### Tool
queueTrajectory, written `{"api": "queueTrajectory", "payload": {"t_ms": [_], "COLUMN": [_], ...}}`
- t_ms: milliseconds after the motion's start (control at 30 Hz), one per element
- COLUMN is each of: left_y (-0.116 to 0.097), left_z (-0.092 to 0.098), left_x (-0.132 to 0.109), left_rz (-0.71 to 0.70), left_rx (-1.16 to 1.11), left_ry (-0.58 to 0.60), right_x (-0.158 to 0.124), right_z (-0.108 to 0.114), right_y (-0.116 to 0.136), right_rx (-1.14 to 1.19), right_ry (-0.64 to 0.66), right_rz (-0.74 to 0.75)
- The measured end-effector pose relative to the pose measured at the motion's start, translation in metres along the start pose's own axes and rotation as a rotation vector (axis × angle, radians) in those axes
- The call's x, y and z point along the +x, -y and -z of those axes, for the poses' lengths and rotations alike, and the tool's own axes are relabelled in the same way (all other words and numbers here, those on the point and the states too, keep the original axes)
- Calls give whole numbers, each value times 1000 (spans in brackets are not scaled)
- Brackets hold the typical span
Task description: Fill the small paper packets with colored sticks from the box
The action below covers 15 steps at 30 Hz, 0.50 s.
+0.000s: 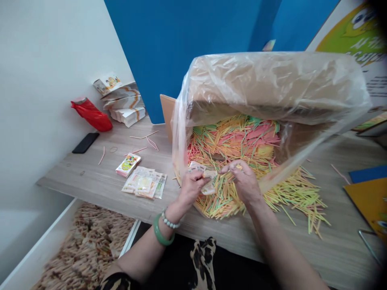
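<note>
My left hand [191, 186], with a green bangle and bead bracelet on its wrist, is closed on a small printed packet [202, 172]. My right hand [243, 180] pinches a few thin coloured sticks at the packet's mouth. Both hands hover over a big heap of pink, yellow, green and orange sticks [238, 141] that spills from a plastic-lined cardboard box [272, 84] lying on its side on the wooden table [99, 177]. More sticks [298, 197] fan out onto the table to the right.
Filled printed packets [145, 183] and a small stack [128, 164] lie left of the box. Further back are a pile of flat packets [125, 106], a red bag [92, 114], a black phone [85, 142] and stray sticks. A blue and orange board [367, 197] sits at right.
</note>
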<state>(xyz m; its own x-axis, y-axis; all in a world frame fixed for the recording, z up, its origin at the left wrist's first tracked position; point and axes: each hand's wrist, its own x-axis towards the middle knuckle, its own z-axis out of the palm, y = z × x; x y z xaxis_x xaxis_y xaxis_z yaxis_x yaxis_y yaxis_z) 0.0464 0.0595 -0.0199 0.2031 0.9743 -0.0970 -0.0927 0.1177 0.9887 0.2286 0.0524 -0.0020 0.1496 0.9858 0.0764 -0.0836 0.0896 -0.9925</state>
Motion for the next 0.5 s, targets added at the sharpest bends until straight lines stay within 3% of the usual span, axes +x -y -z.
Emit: {"api": "queueTrajectory", "payload": {"t_ms": [100,300,500], "left_y": [0,-2,-17], "left_z": [-2,-4,-6], "left_x": [-1,-5,-9], "left_rz": [-93,47,196], "left_rx": [156,159,94], "left_ry": [40,9,26], "right_x": [0,0,-5], "right_z": [-10,-35,-55], "right_y": [16,37,30], "right_rx": [108,139,199], "right_ry": [-39,-55,-15], "right_rz": [78,184,227]}}
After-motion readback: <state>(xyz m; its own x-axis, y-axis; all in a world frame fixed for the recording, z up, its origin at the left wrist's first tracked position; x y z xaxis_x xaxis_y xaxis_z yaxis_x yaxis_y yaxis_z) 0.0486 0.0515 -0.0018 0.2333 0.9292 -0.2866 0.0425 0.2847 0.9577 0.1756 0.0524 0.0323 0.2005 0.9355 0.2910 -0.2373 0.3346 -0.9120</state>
